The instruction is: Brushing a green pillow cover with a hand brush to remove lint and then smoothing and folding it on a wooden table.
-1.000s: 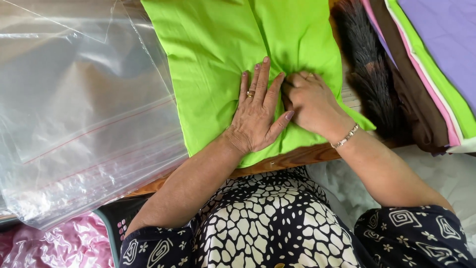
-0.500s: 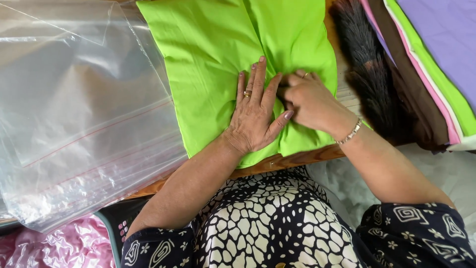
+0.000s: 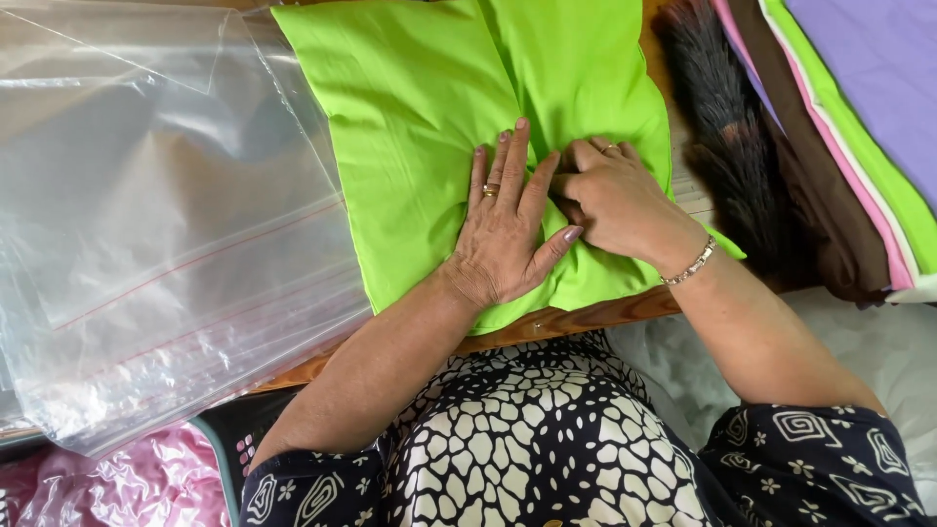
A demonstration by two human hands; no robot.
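While the green pillow [image 3: 420, 127] lay near the table's front edge [image 3: 586, 317], stretching away from the person, the left hand [image 3: 503, 234] pressed flat on it with fingers spread, and the right hand [image 3: 615, 200], touching it, curled and pinched the cloth.

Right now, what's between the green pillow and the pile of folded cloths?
In the head view, a dark bristly brush lies between the green pillow and the folded cloths.

Left hand [image 3: 506, 234] is flat, palm down, fingers spread with the thumb out. Right hand [image 3: 617, 200] sits right beside it, fingers curled under, both forearms bare.
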